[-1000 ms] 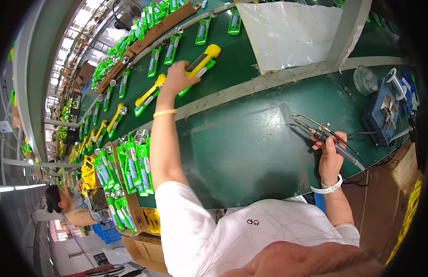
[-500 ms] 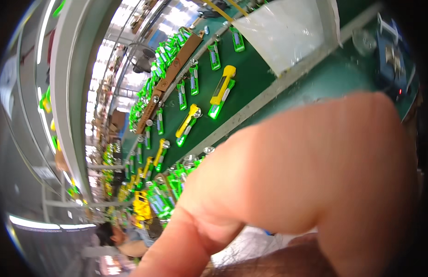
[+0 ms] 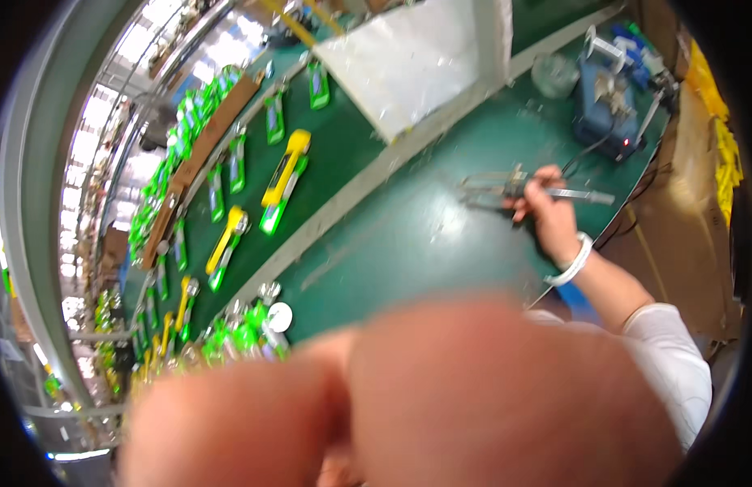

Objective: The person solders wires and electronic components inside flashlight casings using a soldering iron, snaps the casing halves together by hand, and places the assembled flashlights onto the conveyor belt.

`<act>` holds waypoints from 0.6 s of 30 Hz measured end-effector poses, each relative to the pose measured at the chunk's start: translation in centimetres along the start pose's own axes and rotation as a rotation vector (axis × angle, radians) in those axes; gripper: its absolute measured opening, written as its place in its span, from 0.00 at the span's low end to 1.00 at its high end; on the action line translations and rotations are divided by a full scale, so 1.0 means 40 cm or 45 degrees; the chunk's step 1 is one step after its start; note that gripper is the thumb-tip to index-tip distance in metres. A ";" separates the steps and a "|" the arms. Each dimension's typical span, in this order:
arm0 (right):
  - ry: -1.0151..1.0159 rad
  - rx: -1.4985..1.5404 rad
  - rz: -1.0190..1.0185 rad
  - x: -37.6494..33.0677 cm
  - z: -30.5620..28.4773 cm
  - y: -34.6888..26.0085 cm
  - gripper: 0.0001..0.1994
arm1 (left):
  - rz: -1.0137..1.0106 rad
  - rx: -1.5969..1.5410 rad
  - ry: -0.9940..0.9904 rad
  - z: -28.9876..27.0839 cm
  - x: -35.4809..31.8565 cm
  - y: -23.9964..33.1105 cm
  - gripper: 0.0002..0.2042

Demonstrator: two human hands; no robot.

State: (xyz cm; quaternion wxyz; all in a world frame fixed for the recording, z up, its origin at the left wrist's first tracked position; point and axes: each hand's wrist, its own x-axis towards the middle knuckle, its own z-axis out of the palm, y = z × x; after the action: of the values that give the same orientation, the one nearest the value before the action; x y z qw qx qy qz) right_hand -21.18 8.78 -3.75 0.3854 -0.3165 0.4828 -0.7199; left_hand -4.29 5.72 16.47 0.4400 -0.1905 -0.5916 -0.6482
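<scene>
Metal-pronged tool (image 3: 506,188): one, clamped in right hand (image 3: 546,215) over green worktop (image 3: 408,243). Left hand (image 3: 392,398) blurred against the lens, grip indeterminate. Two yellow-green packaged items (image 3: 285,180) on conveyor.

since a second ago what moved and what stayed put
The left hand let go of a yellow-and-green tool on the belt and came up close to the camera, where it now fills the lower view as a blur. The yellow-and-green tool lies on the belt untouched. The right hand still grips the metal hand tool over the green bench.
</scene>
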 end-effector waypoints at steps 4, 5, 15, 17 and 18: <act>0.012 -0.019 0.069 0.004 0.010 -0.002 0.08 | 0.131 -0.005 0.162 -0.073 -0.080 0.147 0.14; 0.031 0.010 0.048 0.010 0.015 0.001 0.08 | 0.146 0.012 0.219 -0.068 -0.091 0.128 0.14; 0.043 0.011 0.029 0.048 0.004 -0.001 0.09 | 0.646 0.780 0.313 -0.310 0.028 0.229 0.17; 0.014 -0.007 0.013 0.042 -0.002 0.001 0.10 | 0.605 0.761 0.298 -0.320 0.028 0.244 0.17; -0.010 0.006 0.015 0.043 -0.001 0.001 0.10 | 0.584 0.753 0.287 -0.324 0.030 0.251 0.17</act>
State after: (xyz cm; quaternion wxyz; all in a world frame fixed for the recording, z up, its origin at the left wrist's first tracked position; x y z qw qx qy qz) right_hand -22.06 7.32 -3.68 0.3924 -0.3154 0.4814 -0.7175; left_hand 6.61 -5.95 20.47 0.6716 -0.1106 -0.6429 -0.3513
